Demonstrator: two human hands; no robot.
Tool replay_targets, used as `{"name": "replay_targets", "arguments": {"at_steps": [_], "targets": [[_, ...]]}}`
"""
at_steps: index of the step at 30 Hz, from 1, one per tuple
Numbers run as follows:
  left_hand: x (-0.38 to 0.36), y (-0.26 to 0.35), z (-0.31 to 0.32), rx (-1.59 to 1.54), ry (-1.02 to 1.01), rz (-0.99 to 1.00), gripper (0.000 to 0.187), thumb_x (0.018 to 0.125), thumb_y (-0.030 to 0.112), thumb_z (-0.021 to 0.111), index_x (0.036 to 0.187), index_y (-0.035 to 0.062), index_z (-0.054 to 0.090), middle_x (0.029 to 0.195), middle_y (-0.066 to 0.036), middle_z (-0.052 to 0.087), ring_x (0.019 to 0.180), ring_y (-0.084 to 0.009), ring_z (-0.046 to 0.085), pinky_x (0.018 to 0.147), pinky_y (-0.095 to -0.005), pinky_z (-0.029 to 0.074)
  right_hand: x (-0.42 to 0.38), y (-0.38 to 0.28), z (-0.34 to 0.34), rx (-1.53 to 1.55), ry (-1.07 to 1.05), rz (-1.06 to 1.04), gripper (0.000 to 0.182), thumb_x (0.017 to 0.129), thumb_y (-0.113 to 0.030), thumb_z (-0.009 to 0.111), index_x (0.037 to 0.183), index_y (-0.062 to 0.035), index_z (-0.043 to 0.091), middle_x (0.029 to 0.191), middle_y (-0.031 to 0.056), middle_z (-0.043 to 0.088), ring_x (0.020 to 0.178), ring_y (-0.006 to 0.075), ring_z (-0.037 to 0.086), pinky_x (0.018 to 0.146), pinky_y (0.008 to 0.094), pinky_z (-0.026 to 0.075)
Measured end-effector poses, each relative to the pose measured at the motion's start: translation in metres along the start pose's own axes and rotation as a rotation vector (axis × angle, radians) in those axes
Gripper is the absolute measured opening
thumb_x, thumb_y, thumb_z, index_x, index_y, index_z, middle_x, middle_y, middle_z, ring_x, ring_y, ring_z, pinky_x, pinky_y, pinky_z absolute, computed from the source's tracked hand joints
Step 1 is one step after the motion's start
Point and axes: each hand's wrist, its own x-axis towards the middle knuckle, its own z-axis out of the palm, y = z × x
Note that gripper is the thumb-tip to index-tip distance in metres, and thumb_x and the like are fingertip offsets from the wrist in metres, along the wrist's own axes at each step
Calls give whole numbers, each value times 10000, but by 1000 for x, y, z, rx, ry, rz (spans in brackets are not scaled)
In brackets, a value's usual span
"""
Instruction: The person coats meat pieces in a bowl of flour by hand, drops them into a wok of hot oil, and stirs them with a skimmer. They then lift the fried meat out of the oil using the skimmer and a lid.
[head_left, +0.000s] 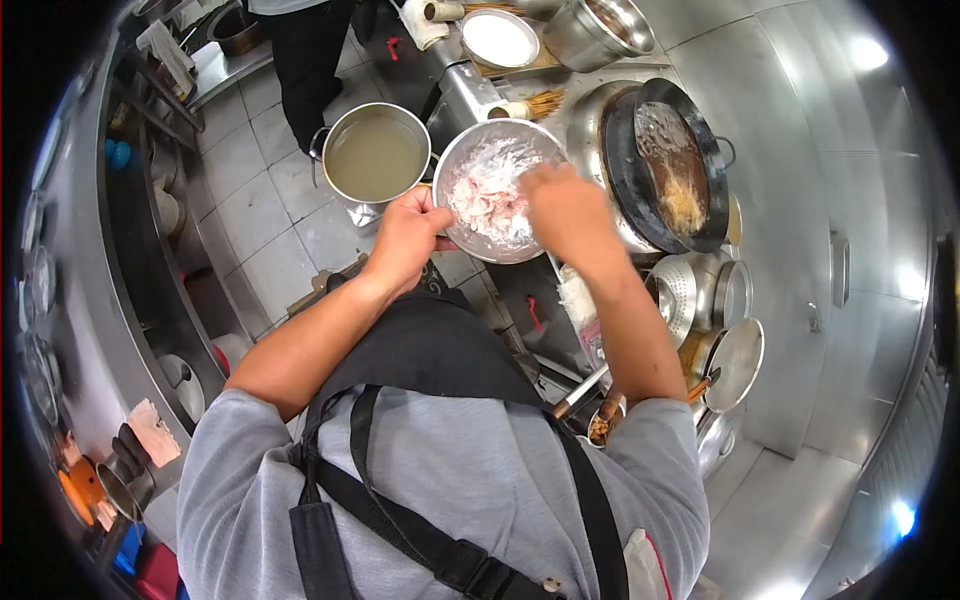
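Note:
A round metal bowl point(510, 250) holds pale pink pieces point(490, 200) coated in white powder. My left hand point(408, 235) grips the bowl's left rim, thumb at the edge. Over the bowl's right side is my right hand point(565, 208), blurred by motion, its fingers near the powder; what they hold, if anything, does not show. Just left of the bowl, a pot point(376, 155) contains cloudy liquid.
A black wok point(672, 165) with brown, foamy contents stands to the right. Strainers point(675, 295) and pots point(738, 365) lie below it. At the top are a white-filled bowl point(500, 40), a steel pot point(600, 35) and a person in dark trousers point(305, 75).

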Motion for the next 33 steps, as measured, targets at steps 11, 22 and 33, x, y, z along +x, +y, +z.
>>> {"name": "replay_targets", "arguments": {"at_steps": [11, 22, 33], "targets": [[3, -4, -12, 12, 23, 9, 139, 840, 14, 557, 755, 91, 478, 818, -42, 612, 702, -122, 602, 609, -277, 533, 2, 39, -18, 1113, 130, 395, 140, 861, -184, 620, 880, -45, 617, 854, 101, 668, 727, 193, 636, 628, 299, 502], [4, -3, -7, -15, 24, 48, 149, 821, 8, 546, 721, 83, 464, 767, -38, 582, 680, -117, 588, 591, -287, 542, 21, 15, 3, 2148, 190, 529, 109, 871, -169, 566, 837, -67, 543, 681, 69, 587, 555, 189, 570, 516, 322, 470], [11, -8, -13, -15, 40, 77, 172, 807, 0, 561, 698, 84, 458, 726, -22, 553, 635, -100, 562, 557, -276, 541, 14, -23, 5, 689, 115, 257, 130, 846, -163, 611, 875, -36, 616, 809, 125, 664, 722, 266, 652, 623, 362, 485]]}}
